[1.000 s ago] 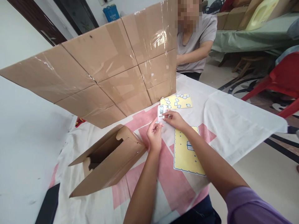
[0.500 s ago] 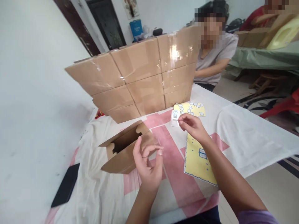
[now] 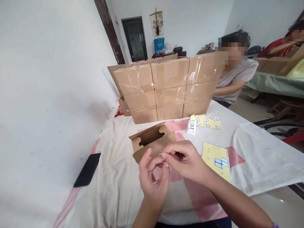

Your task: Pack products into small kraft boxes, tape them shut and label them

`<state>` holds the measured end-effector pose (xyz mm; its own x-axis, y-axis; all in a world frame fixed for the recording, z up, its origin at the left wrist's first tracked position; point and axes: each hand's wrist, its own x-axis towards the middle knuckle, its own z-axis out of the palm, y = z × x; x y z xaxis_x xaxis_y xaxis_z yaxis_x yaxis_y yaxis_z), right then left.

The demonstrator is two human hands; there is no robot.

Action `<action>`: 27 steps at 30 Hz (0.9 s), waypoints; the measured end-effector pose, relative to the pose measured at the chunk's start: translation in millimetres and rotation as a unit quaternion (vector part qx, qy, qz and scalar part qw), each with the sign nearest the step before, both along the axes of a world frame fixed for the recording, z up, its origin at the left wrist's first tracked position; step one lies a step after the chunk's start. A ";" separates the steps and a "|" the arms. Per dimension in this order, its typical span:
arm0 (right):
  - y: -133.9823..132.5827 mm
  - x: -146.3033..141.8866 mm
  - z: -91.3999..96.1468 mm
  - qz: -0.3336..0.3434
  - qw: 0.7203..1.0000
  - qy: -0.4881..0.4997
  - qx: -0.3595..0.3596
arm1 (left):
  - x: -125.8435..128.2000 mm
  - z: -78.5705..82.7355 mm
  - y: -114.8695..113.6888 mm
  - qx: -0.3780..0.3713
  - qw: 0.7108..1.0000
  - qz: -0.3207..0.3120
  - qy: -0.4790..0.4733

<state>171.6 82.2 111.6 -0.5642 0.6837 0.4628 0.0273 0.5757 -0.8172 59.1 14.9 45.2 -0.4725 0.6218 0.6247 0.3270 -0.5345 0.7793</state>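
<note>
Right hand [image 3: 187, 160]: in the head view, on the near side of the open cardboard box [image 3: 154, 148], thumb and forefinger drawn together; a pale speck [image 3: 160, 155] shows by the tips, too small to name, so I cannot tell whether anything is gripped.
Left hand [image 3: 154, 183]: also on the box's near side, fingers curled, thumb up, tips close to the right hand's; any hold is equally unclear.
Slip: something tiny there could drop, given so fine a pinch, and be lost in folds of the tablecloth [image 3: 114, 152].
Knock: a low knuckle could shove the box, which looks light.
White stand [image 3: 191, 127]: beyond and right of the box, beside the patterned yellow card [image 3: 203, 122]; probably tips if brushed.
Yellow sheet [image 3: 211, 152]: right of the box; the right forearm [image 3: 232, 186] could drag it askew.
Cloth: white and pink, wrinkled left of the box, where a black slab [image 3: 87, 170] lies.
Cardboard screen [image 3: 169, 85]: behind the box, taped.
Room: seated person [image 3: 234, 80] behind and right of the box; blue bag [image 3: 159, 45] and dark door [image 3: 133, 39] far behind it.
</note>
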 end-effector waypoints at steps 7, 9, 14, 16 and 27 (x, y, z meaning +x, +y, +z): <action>14.4 -34.6 -13.7 -0.014 0.999 0.040 -0.012 | -43.9 -8.0 -8.7 -0.187 0.980 0.064 0.012; 24.2 -37.7 -10.0 -0.053 0.995 0.077 -0.018 | -59.8 -14.2 -6.2 -0.196 0.968 0.107 0.117; 53.9 -42.3 11.6 0.034 0.998 0.053 -0.011 | -93.2 -11.7 14.7 -0.036 0.884 0.259 0.386; 65.5 -45.2 15.1 0.074 0.996 0.050 -0.018 | -100.7 -2.9 26.4 -0.065 0.859 0.296 0.412; 117.3 -44.1 -9.9 0.074 0.994 -0.018 -0.075 | -105.2 -10.7 50.0 -0.338 0.784 0.238 0.463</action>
<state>127.5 199.5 101.7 -0.6783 0.6517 0.3393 -0.0176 0.4473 -0.8942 -46.2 64.9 34.5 -0.2902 0.8495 0.4406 0.9569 0.2526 0.1433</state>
